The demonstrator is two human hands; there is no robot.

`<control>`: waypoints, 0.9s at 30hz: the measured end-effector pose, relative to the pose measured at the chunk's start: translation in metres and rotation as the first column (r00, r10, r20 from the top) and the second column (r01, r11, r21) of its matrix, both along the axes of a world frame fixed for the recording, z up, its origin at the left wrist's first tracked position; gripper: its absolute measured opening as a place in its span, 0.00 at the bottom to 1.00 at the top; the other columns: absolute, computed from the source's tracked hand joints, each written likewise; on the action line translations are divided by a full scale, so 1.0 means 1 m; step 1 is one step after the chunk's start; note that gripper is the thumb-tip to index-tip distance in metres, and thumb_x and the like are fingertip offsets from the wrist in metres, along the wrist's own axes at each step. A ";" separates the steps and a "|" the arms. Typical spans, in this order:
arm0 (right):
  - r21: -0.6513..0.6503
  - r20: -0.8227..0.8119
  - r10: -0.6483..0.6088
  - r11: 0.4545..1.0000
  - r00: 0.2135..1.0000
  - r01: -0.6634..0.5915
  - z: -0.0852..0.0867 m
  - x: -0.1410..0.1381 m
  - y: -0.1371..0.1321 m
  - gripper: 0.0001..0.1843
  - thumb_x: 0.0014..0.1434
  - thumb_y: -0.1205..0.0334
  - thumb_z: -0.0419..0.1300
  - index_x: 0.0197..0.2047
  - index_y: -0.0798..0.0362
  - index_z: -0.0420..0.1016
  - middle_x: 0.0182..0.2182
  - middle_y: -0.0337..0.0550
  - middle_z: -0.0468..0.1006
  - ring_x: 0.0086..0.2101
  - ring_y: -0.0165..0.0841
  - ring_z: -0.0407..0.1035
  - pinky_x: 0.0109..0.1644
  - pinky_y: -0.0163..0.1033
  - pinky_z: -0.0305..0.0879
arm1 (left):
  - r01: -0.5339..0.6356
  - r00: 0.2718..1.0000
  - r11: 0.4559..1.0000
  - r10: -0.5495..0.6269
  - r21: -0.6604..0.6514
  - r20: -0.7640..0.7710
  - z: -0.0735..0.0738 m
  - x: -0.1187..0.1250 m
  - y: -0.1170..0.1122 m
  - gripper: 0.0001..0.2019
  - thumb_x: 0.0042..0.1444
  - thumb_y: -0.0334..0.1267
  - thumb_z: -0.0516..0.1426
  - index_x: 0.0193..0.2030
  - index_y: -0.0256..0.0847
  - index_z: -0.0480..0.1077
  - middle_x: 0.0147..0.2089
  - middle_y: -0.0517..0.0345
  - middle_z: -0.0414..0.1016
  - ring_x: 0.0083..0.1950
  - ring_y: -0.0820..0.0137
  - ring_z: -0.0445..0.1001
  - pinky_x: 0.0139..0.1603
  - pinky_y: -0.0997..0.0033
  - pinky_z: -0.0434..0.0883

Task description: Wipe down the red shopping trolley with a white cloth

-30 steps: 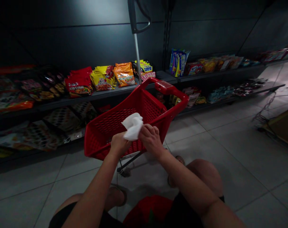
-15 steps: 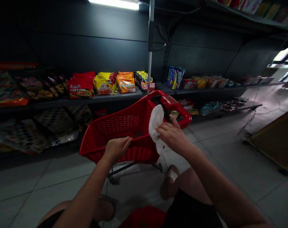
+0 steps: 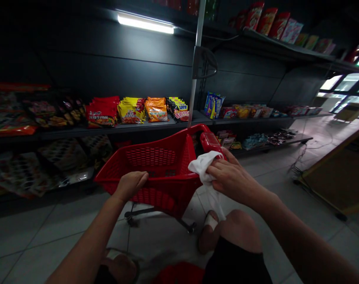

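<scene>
A red plastic shopping cart [image 3: 167,189] with perforated sides stands in front of me on small wheels. My left hand [image 3: 131,185] is closed over its near rim, thumb on top and fingers hidden behind the wall. My right hand [image 3: 228,171] grips a crumpled white cloth [image 3: 204,163] at the near corner by the red handle [image 3: 209,139]. Part of the cloth dangles below the hand towards my knee. Whether the cloth touches the handle itself is hard to see.
Behind the cart a dark shelf [image 3: 164,125] carries red, yellow and orange snack packets [image 3: 156,109]. A metal pole [image 3: 194,94] rises beside the cart handle. On the right a brown wheeled board [image 3: 336,177] stands on the tiled floor, cables near it. My feet are close to the cart.
My right hand and the cloth have moved right and down, and the cloth is more bunched up. My left hand sits further left on the rim. The view has tilted up slightly.
</scene>
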State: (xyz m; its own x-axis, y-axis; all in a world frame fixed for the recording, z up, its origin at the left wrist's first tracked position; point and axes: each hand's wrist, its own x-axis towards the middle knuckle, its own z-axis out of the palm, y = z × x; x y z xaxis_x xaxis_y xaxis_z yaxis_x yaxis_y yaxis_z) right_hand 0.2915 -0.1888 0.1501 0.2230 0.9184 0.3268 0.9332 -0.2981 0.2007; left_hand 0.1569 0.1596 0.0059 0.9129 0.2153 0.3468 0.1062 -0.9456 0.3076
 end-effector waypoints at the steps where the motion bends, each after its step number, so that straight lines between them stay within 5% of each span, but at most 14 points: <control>1: -0.002 0.018 0.019 1.000 1.000 -0.019 -0.006 -0.004 0.007 0.13 0.59 0.69 0.59 0.48 0.50 0.75 0.42 0.44 0.79 0.47 0.38 0.71 0.72 0.53 0.40 | 0.051 0.999 0.998 -0.050 0.040 -0.011 0.006 0.003 -0.011 0.18 0.68 0.43 0.46 0.33 0.41 0.71 0.35 0.55 0.78 0.40 0.66 0.73 0.45 0.68 0.64; 4: 0.011 0.072 0.069 0.998 0.995 -0.069 -0.033 -0.016 0.042 0.13 0.64 0.66 0.56 0.51 0.52 0.74 0.42 0.46 0.79 0.47 0.39 0.71 0.71 0.54 0.43 | 0.159 0.985 0.987 -0.159 0.011 0.071 0.024 0.016 -0.059 0.19 0.70 0.44 0.42 0.40 0.42 0.71 0.41 0.53 0.77 0.45 0.65 0.73 0.50 0.65 0.64; 8: 0.022 0.066 0.059 0.998 0.996 -0.060 -0.048 -0.022 0.066 0.14 0.65 0.64 0.55 0.53 0.54 0.73 0.40 0.48 0.79 0.46 0.40 0.71 0.70 0.54 0.46 | 0.107 0.987 0.973 -0.079 -0.204 0.142 0.033 0.025 -0.101 0.21 0.71 0.45 0.38 0.37 0.43 0.68 0.37 0.56 0.75 0.39 0.68 0.72 0.42 0.69 0.65; 12: -0.008 -0.042 0.104 0.994 0.994 -0.105 -0.017 -0.010 0.027 0.14 0.61 0.61 0.61 0.50 0.52 0.76 0.43 0.46 0.80 0.49 0.39 0.70 0.71 0.52 0.42 | 0.002 0.992 0.974 0.026 -0.225 0.122 0.028 0.021 -0.095 0.22 0.70 0.47 0.38 0.32 0.44 0.66 0.33 0.60 0.73 0.35 0.69 0.71 0.37 0.71 0.61; 16: -0.023 -0.238 0.273 0.958 0.932 -0.286 0.015 0.013 -0.023 0.13 0.62 0.62 0.61 0.50 0.46 0.77 0.47 0.41 0.80 0.54 0.36 0.68 0.72 0.51 0.38 | -0.117 0.974 0.968 0.155 -0.221 0.164 0.021 0.012 -0.085 0.23 0.69 0.48 0.40 0.26 0.43 0.64 0.26 0.61 0.70 0.30 0.71 0.69 0.33 0.71 0.57; 21: 0.110 -0.426 0.437 0.894 0.792 -0.433 0.010 0.067 -0.016 0.12 0.63 0.60 0.59 0.49 0.49 0.77 0.52 0.46 0.77 0.60 0.38 0.64 0.70 0.49 0.48 | -0.102 0.967 0.968 0.151 -0.231 0.206 0.018 -0.002 -0.079 0.22 0.67 0.46 0.42 0.23 0.42 0.61 0.24 0.62 0.66 0.28 0.72 0.65 0.32 0.72 0.56; 24: 0.207 -0.502 0.355 0.935 0.789 -0.289 0.001 0.114 0.015 0.15 0.63 0.62 0.55 0.51 0.52 0.77 0.52 0.48 0.78 0.58 0.40 0.67 0.65 0.48 0.57 | -0.095 0.966 0.969 0.145 -0.229 0.213 0.018 -0.010 -0.076 0.21 0.67 0.45 0.42 0.23 0.42 0.59 0.23 0.62 0.63 0.27 0.72 0.64 0.32 0.72 0.57; 27: 0.177 -0.545 0.087 0.984 0.834 0.013 -0.004 0.148 0.039 0.16 0.63 0.64 0.52 0.49 0.56 0.78 0.47 0.48 0.80 0.50 0.40 0.72 0.58 0.44 0.64 | -0.111 0.962 0.967 0.162 -0.228 0.219 0.018 -0.017 -0.073 0.21 0.67 0.45 0.43 0.23 0.42 0.57 0.22 0.63 0.62 0.26 0.72 0.64 0.32 0.72 0.57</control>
State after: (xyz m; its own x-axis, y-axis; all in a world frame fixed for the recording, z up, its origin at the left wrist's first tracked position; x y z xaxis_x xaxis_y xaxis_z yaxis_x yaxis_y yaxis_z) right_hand 0.4399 -0.1500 0.1464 0.3779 0.8730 0.3083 0.8850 -0.2429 -0.3972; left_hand 0.1398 0.0871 0.0241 0.7681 0.4242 0.4796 0.1311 -0.8374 0.5307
